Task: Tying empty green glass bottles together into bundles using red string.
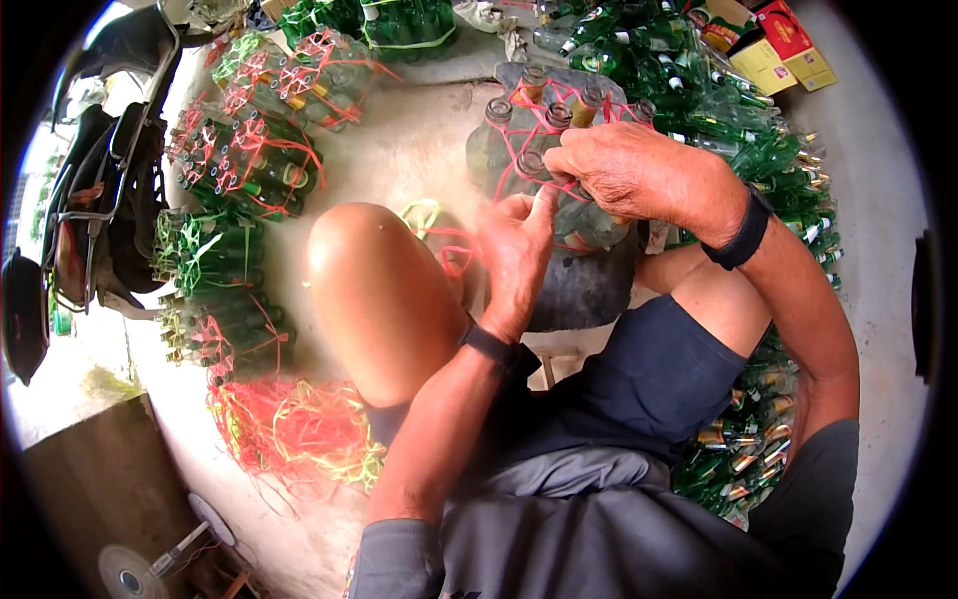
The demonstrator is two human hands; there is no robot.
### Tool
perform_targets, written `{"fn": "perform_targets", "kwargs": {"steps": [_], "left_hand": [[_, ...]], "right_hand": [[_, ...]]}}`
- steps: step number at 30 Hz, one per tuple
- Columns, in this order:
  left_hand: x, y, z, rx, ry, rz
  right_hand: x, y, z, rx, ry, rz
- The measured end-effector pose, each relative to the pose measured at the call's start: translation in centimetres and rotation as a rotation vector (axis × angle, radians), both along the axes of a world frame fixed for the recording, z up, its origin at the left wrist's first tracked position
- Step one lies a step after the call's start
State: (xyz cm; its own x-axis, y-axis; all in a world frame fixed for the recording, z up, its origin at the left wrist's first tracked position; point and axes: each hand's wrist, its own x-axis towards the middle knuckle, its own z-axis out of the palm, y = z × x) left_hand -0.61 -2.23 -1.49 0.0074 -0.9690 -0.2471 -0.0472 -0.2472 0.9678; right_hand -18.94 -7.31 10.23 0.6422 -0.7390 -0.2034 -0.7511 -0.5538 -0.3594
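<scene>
Several clear glass bottles [490, 153] stand upright in a cluster before me, their necks laced together with pink plastic strapping [516, 142]. My right hand [617, 165] bends over the near right necks, its fingers closed on the strapping and hiding part of it. Just below, my left hand [520, 236] pinches the same strapping between thumb and fingertips. One bottle neck [532, 163] rises right beside both hands. A loose pink loop [453, 251] trails left of my left hand. The dark board [580, 288] under the bottles shows between my knees.
Green glass bottles [756, 138] are heaped along my right side. Tied bottle bundles [247, 165] line the left. A tangle of pink and yellow strapping [299, 430] lies on the floor by my left thigh. A parked motorbike [105, 187] and a fan [131, 580] are further left.
</scene>
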Motion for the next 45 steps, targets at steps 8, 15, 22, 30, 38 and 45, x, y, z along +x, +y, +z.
{"fn": "perform_targets", "kwargs": {"steps": [8,15,22,30,38,45], "left_hand": [[-0.3,0.0,-0.1,-0.005,0.059,-0.009],[-0.5,0.1,0.3,-0.066,0.154,-0.020],[-0.6,0.2,0.3,-0.150,0.124,-0.036],[-0.7,0.3,0.4,-0.169,0.135,-0.055],[-0.8,0.3,-1.1,-0.223,0.118,-0.078],[-1.1,0.4,-0.8,-0.206,0.169,-0.104]], "right_hand": [[0.5,0.2,0.8,-0.250,0.203,0.076],[-0.4,-0.9,1.8,-0.279,0.261,0.106],[-1.0,-1.9,2.9,-0.205,0.194,-0.027],[-2.0,-2.3,2.7,-0.372,0.132,-0.062],[-1.9,-3.3,1.9,-0.439,0.048,-0.073],[-2.4,-4.3,1.5,-0.486,0.020,-0.066]]}}
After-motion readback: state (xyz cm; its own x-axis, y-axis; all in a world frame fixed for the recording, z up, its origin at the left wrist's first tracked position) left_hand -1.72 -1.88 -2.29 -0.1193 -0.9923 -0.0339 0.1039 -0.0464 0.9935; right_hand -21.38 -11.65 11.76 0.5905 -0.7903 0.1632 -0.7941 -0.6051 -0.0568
